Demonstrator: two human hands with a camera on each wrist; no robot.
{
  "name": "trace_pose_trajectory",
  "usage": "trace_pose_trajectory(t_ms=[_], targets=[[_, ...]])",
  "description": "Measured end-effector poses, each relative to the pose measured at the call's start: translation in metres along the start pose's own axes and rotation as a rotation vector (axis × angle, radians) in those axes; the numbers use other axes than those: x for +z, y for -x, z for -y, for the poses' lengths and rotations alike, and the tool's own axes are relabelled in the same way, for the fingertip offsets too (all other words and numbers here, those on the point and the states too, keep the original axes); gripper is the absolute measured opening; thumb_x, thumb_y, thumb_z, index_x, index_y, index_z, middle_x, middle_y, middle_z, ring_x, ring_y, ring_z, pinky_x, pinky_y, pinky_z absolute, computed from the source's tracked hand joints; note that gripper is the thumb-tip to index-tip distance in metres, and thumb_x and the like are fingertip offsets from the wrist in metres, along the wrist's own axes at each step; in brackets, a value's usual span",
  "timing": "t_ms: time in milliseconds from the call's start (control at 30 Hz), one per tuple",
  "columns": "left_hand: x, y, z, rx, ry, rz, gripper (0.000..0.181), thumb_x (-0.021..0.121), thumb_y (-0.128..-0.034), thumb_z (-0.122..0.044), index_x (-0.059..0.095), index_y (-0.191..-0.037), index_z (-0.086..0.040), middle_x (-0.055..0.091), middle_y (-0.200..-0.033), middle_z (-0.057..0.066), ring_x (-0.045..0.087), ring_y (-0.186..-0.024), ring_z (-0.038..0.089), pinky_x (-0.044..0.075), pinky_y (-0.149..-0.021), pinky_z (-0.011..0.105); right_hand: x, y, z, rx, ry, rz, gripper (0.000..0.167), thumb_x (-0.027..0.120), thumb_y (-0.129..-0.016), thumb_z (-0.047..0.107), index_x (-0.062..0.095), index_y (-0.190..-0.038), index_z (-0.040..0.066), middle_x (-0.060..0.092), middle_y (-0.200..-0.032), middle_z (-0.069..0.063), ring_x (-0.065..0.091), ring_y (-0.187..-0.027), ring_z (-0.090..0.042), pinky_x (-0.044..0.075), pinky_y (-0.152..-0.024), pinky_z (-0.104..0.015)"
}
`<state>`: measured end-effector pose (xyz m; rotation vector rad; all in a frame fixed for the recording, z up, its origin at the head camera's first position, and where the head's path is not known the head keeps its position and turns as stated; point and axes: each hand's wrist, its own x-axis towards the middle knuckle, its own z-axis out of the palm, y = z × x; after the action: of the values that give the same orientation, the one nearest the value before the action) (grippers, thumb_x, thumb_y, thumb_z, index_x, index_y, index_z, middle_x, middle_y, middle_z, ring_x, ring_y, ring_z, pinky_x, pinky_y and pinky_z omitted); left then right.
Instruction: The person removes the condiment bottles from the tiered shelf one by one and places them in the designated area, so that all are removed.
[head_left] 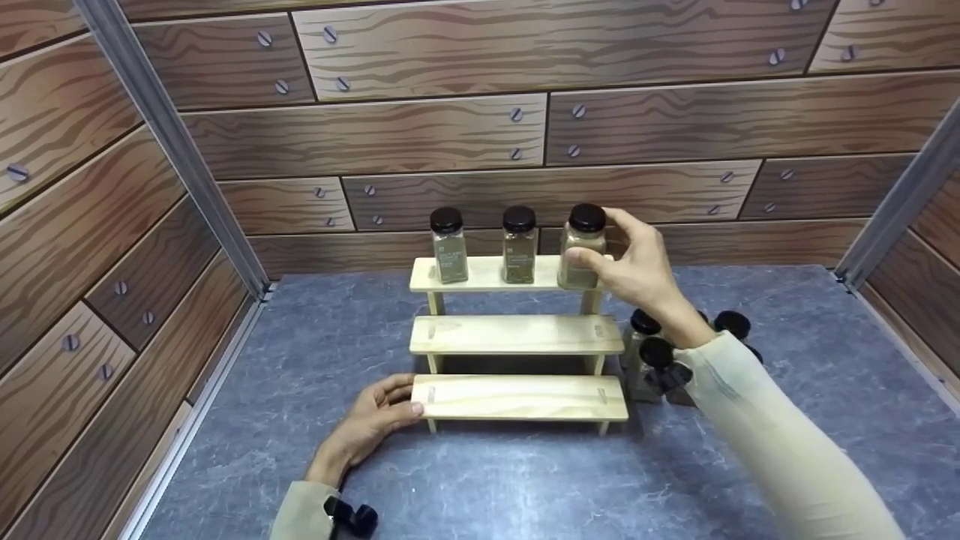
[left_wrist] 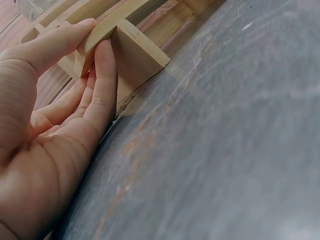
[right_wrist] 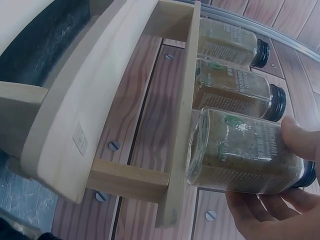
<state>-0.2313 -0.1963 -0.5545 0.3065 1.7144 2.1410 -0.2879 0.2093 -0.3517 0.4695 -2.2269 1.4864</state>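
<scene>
Jar [head_left: 579, 276] w/ brownish fill [right_wrist: 235, 152] gripped by R hand [head_left: 637, 266]; L hand [head_left: 367, 421] pinches rack [head_left: 517, 334].

Blue-grey marbled desk [head_left: 510, 484] across the lower frame, pale wooden three-step rack [head_left: 517, 334] standing at centre, black-capped jars [head_left: 657, 352] clustered beside its right end.

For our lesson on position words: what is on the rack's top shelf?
Two jars stand on the top shelf; the right hand holds a third jar at the shelf's right end, partly hiding that jar.
</scene>
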Motion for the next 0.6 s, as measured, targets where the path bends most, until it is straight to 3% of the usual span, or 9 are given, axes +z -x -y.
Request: trace_pose_trajectory(t_ms=[267,600], targets=[[-0.001,0.002,-0.001,0.006,-0.018,0.011,0.070,0.074,-0.0946,0.001,0.037,-0.152,0.018,0.063,-0.137,0.018,0.070,-0.116,0.022,0.061,-0.104,0.031,-0.007,0.012,0.000,-0.043,-0.041,-0.016,0.053,0.091,-0.080,-0.003,0.069,-0.128,-0.006,0.076,-0.113,-0.021,0.072,-0.096,-0.008,0.063,-0.087,-0.020],[0.001,0.001,-0.002,0.005,-0.016,0.008,0.071,0.073,-0.0942,0.002,0.036,-0.152,0.018,0.063,-0.137,0.017,0.070,-0.114,0.022,0.062,-0.102,0.031,-0.018,0.025,0.005,-0.065,-0.009,-0.041,0.051,0.093,-0.078,0.000,0.071,-0.124,-0.003,0.077,-0.108,-0.017,0.072,-0.092,-0.009,0.063,-0.084,-0.019]])
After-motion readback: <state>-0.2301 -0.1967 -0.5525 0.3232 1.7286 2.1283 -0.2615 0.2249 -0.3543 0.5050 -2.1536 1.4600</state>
